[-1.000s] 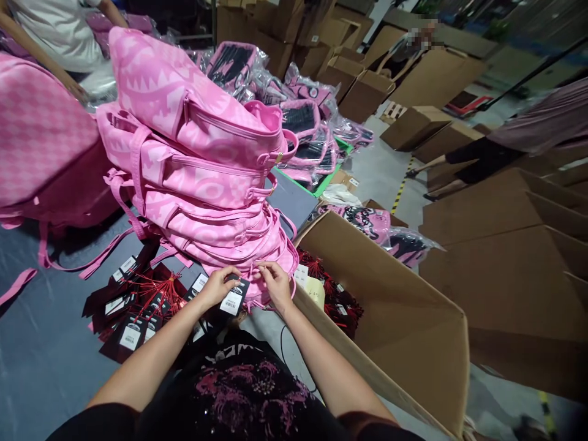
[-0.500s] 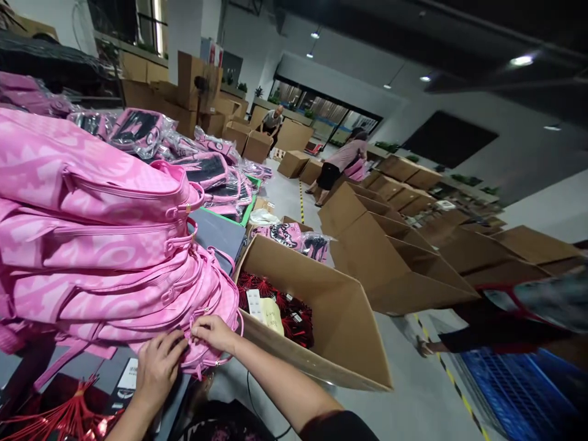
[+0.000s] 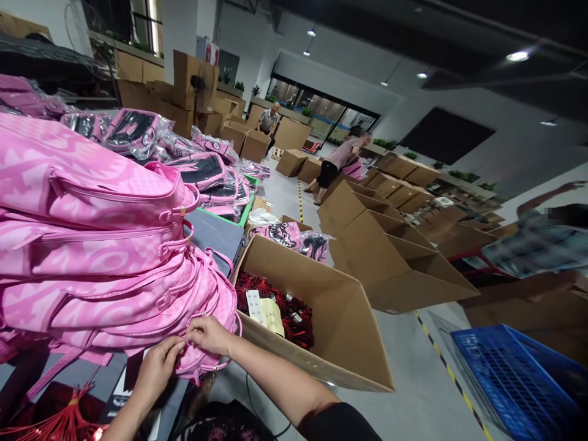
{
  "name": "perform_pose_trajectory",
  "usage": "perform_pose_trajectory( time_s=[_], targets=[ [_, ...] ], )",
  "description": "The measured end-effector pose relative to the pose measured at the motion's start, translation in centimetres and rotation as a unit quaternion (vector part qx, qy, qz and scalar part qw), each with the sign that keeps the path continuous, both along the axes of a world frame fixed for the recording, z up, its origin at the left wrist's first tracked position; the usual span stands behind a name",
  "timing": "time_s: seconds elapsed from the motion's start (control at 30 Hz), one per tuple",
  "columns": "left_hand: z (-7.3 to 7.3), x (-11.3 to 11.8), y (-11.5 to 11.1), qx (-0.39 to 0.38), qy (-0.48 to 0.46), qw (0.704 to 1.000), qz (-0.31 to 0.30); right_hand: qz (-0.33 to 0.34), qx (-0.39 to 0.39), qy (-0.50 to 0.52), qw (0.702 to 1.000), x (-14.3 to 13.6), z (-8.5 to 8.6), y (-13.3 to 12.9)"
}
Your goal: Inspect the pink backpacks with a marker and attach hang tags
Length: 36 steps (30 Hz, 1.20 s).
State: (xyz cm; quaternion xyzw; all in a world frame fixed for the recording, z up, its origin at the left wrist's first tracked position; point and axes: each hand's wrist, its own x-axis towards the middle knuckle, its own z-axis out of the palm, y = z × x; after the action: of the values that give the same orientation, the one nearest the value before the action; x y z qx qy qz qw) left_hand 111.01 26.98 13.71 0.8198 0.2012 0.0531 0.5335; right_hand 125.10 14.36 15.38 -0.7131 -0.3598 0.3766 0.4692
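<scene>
A tall stack of pink patterned backpacks (image 3: 105,245) fills the left side. At its lower front edge, my right hand (image 3: 209,335) is closed in a pinch against a pink backpack (image 3: 202,361). Fingertips nearly meeting it, my left hand (image 3: 158,367) is also closed in a pinch. Whatever small thing lies between the fingers is hidden. A dark flat piece (image 3: 133,369) shows just left of my left hand. Red strings (image 3: 68,413) tied in a bunch lie on the table at the bottom left.
An open cardboard box (image 3: 331,318) beside the stack holds red-and-black stringed tags (image 3: 296,321) and a yellow note (image 3: 272,317). Bagged backpacks (image 3: 202,168) lie behind. A blue crate (image 3: 509,373) and a co-worker (image 3: 528,245) are at right; more cartons (image 3: 390,257) and people stand farther off.
My left hand's fingers have drawn together into a pinch near my right hand, and the dark flat piece now shows beside it. The co-worker at right has moved, with one arm now raised.
</scene>
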Motion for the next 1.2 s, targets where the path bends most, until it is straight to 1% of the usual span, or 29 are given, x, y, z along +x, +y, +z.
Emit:
perform_pose_trajectory(
  time_s=[0.1,0.2,0.4,0.47,0.57,0.63,0.7,0.77,0.87,1.0,1.1,1.2],
  targets=[
    [0.1,0.0,0.0,0.014,0.008,1.000,0.004,0.017,-0.010,-0.057,0.998,0.0,0.2,0.1],
    [0.1,0.0,0.3,0.023,0.018,1.000,0.001,0.048,-0.023,-0.103,0.993,0.0,0.4,0.2],
    [0.3,0.2,0.8,0.061,0.056,0.995,-0.064,0.113,-0.059,-0.204,0.971,0.2,1.2,0.2],
    [0.3,0.2,0.7,0.086,0.086,0.989,-0.079,0.144,-0.069,-0.238,0.958,0.2,1.5,0.3],
    [0.4,0.5,0.6,0.150,0.140,0.974,-0.093,0.188,-0.081,-0.283,0.937,0.1,2.0,0.6],
    [0.6,0.6,0.5,0.191,0.161,0.962,-0.106,0.204,-0.089,-0.302,0.927,0.1,2.2,0.7],
    [0.7,0.8,0.6,0.210,0.168,0.955,-0.124,0.210,-0.096,-0.317,0.920,0.1,2.3,0.7],
    [0.9,0.9,0.6,0.208,0.170,0.954,-0.135,0.210,-0.101,-0.330,0.915,0.0,2.4,0.7],
    [0.9,0.8,0.9,0.176,0.165,0.960,-0.145,0.212,-0.104,-0.352,0.906,-0.1,2.3,0.7],
    [0.1,1.0,1.5,0.126,0.144,0.965,-0.178,0.228,-0.107,-0.412,0.876,-0.3,1.9,0.6],
    [-0.9,1.5,1.7,0.133,0.167,0.961,-0.174,0.254,-0.107,-0.435,0.857,-0.3,1.8,0.7],
    [-1.4,2.3,1.5,0.174,0.210,0.948,-0.163,0.274,-0.115,-0.433,0.851,-0.1,1.9,0.9]
  ],
)
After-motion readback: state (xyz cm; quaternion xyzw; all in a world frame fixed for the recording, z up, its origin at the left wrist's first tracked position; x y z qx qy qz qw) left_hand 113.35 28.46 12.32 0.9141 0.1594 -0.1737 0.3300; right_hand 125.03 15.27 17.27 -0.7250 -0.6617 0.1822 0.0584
